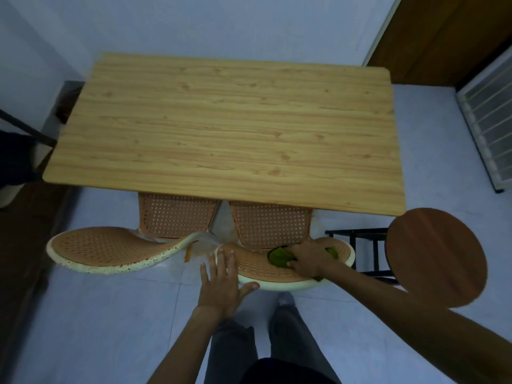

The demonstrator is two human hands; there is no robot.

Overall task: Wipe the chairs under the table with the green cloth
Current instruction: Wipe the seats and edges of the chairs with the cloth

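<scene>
Two orange mesh chairs with cream rims are tucked under the wooden table [221,120]. The left chair [110,248] shows its backrest top, and its seat lies under the table edge. On the backrest of the right chair [260,270] lies the green cloth [279,256], pressed flat under my right hand [307,259], which grips it. My left hand [221,284] rests with fingers spread on the left end of that backrest's rim, thumb under the edge.
A round dark wooden stool [435,256] stands to the right, close to my right forearm, with a black frame [365,245] beside it. A white slatted rack [493,115] leans at the far right. My legs stand on the pale tiled floor below.
</scene>
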